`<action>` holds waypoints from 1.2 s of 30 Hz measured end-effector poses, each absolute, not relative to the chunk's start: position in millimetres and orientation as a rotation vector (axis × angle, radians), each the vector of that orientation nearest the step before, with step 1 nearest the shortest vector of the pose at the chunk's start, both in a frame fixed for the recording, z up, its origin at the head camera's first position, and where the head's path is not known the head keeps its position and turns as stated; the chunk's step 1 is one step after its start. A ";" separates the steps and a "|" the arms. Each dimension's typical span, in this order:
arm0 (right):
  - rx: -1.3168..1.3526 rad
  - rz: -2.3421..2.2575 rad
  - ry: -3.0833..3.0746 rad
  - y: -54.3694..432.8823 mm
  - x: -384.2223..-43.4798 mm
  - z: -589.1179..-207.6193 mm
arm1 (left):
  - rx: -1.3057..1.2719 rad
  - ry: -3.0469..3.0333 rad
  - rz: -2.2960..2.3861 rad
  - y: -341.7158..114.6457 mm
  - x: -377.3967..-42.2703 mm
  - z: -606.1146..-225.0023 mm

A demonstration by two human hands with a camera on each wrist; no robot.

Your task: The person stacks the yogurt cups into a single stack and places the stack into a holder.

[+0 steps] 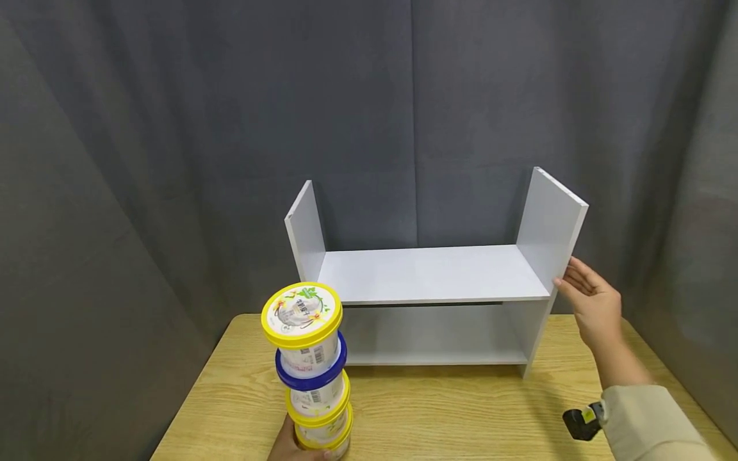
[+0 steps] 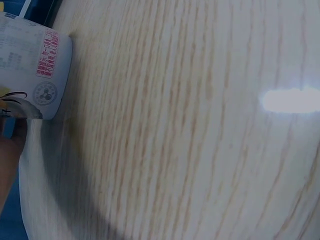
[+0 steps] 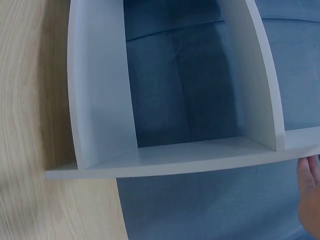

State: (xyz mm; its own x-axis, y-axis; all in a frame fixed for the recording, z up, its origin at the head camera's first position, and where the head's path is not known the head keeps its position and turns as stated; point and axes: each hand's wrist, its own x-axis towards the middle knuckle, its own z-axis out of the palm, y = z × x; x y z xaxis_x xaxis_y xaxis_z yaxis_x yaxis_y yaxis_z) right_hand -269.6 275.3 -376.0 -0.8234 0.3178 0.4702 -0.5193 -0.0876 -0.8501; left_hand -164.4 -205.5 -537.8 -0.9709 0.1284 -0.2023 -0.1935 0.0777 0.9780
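A leaning stack of several white tubs (image 1: 311,362) rises at the front left, three with yellow lids and one with a blue lid. My left hand (image 1: 293,446) grips the lowest tub, mostly below the frame edge. In the left wrist view, one printed tub (image 2: 32,65) shows at the upper left, with part of the left hand (image 2: 9,155) below it. On the right, my right hand (image 1: 596,307) touches the side panel of the white two-tier shelf (image 1: 426,275), thumb at the front edge. Fingertips of the right hand (image 3: 309,195) meet the panel's outer face in the right wrist view.
The shelf stands on a wooden table (image 1: 438,410), before a grey curtain (image 1: 369,128) that also hangs along both sides. Its two side panels rise above the upper board. A small black device (image 1: 581,424) sits at the right sleeve (image 1: 651,419).
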 end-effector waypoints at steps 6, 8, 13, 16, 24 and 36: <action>0.242 2.036 -1.457 301.6 -306.3 -411.9 | -0.060 2.098 2.031 -202.5 -162.7 -540.3; 0.197 2.036 -1.437 300.7 -307.5 -412.0 | -0.048 2.103 2.044 -200.9 -162.6 -540.9; 0.220 1.991 -1.408 313.8 -324.4 -427.6 | 0.020 2.045 2.118 -196.4 -163.2 -541.2; 0.247 2.012 -1.373 352.8 -375.0 -474.5 | 0.007 2.015 2.122 -194.7 -162.5 -540.2; 0.171 1.952 -1.448 314.3 -341.1 -434.8 | -0.055 2.136 2.002 -190.1 -162.6 -533.9; -0.128 1.867 -1.556 258.2 -272.0 -359.6 | 0.077 2.242 1.957 -182.4 -179.9 -509.9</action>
State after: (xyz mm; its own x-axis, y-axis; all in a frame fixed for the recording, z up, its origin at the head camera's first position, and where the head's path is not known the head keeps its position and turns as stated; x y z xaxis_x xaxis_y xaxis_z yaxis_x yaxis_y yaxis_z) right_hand -272.0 258.2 -359.6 -0.7546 0.5582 0.3449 -0.4399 -0.0403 -0.8971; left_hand -179.9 -182.4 -509.9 -0.9851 0.1466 -0.0896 -0.0689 0.1403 0.9877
